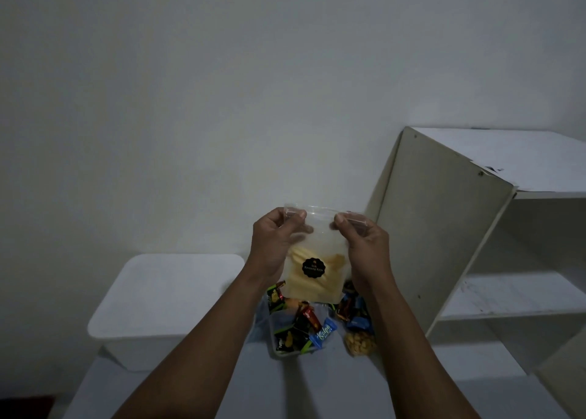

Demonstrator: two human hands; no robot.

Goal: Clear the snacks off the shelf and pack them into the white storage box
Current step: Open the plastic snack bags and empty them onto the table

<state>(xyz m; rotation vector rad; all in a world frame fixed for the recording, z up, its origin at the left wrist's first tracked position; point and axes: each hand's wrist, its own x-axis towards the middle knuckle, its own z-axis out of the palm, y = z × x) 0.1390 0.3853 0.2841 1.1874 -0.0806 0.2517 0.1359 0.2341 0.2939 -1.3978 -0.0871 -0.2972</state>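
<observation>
With our left hand [279, 244] and right hand [364, 247] pinching the clear pouch [314, 279] top, we should probably press it sealed before boxing.

Both forearms are bare to the frame's edge, and the left hand [275, 244] and right hand [364, 247] wear nothing.

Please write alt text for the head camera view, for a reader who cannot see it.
Both hands, left hand and right hand, hold up a clear pouch of yellow snack sticks by its top corners. Below lie wrapped candies; a lidded white storage box stands left, a white shelf right.
</observation>
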